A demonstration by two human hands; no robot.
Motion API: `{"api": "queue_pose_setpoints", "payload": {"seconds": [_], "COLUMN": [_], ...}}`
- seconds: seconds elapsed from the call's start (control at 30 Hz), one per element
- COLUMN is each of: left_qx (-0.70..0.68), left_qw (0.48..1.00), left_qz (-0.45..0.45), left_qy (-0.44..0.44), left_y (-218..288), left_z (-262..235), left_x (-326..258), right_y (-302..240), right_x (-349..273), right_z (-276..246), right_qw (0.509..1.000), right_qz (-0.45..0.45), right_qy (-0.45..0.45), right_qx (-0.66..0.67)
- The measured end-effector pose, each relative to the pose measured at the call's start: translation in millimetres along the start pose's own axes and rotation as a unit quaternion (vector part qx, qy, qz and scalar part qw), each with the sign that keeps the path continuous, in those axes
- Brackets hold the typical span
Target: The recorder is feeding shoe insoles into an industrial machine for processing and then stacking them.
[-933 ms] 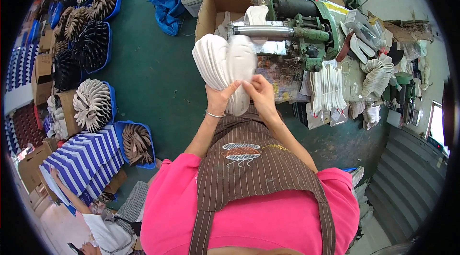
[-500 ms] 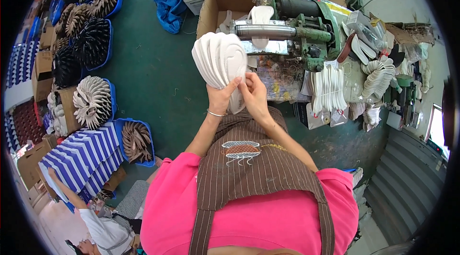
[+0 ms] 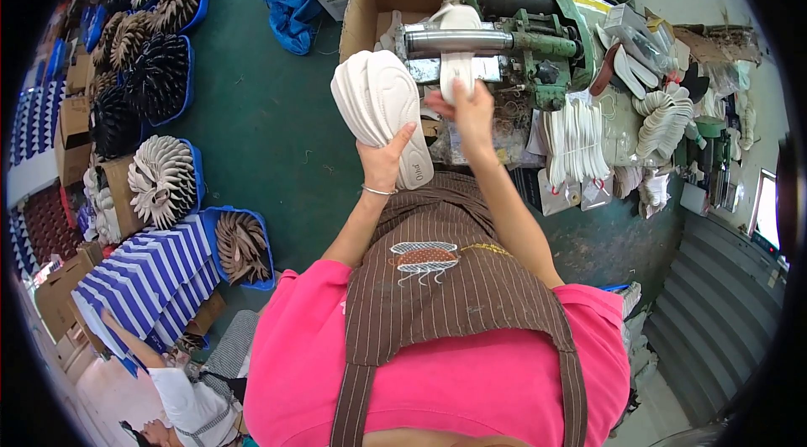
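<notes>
In my left hand (image 3: 382,163) is a fanned stack of white insoles (image 3: 370,98), its thumb pressed over the front one. That insole has stitched lines and dark lettering at its heel end. Just right of the stack, my right hand (image 3: 472,119) has its fingers closed at the near end of a separate white insole (image 3: 458,67), some of them smeared by motion. This insole lies under the shiny metal roller (image 3: 454,42) of a green machine (image 3: 551,52), its far end showing beyond the roller.
An open cardboard box (image 3: 361,10) stands beside the machine's left side. Bundled white insoles (image 3: 576,140) hang at the bench's front, with more fanned pieces (image 3: 664,123) to the right. Blue bins (image 3: 267,258) of fanned pieces line the left, where another person (image 3: 185,397) works.
My right hand has left the stack and moved up and right to the insole at the roller. More of that insole now shows on the near side. My left hand keeps the stack.
</notes>
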State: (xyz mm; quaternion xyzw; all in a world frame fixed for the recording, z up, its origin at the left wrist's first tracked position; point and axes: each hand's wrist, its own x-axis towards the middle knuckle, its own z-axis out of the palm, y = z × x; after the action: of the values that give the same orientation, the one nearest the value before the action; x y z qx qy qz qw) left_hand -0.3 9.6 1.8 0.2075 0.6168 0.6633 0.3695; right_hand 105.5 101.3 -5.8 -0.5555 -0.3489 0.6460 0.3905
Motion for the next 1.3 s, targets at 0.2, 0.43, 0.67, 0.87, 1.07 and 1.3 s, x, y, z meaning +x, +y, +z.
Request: {"api": "queue_pose_setpoints", "payload": {"seconds": [0.2,0.43,0.67,0.87,1.07,1.3], "left_qx": [-0.032,0.025,0.056,0.077,-0.051,0.081], "left_qw": [0.998,1.0,0.996,0.995,0.99,0.996], "left_qz": [-0.055,0.009,0.052,0.057,-0.131,0.041], "left_qy": [0.003,-0.001,0.048,0.003,0.004,0.018], "left_y": [-0.9,-8.8,-4.9,-6.5,-13.4,-13.8], "left_z": [-6.0,-1.2,3.3,4.8,-8.4,10.1], "left_x": [-4.7,-5.4,-13.9,-8.4,-9.5,-6.8], "right_y": [36.0,5.1,32.4,7.8,30.7,21.7], "right_x": [-28.2,-20.6,-3.7,-54.8,18.4,-65.3], "right_z": [-32.4,4.6,-40.8,7.9,-44.3,5.0], "right_qw": [0.999,0.992,1.0,0.986,0.998,0.986], "right_qz": [0.05,0.023,0.012,-0.014,-0.035,-0.052], "right_qy": [-0.001,-0.123,0.026,-0.158,0.05,-0.13], "right_qx": [0.007,0.024,-0.007,-0.058,-0.027,-0.089]}}
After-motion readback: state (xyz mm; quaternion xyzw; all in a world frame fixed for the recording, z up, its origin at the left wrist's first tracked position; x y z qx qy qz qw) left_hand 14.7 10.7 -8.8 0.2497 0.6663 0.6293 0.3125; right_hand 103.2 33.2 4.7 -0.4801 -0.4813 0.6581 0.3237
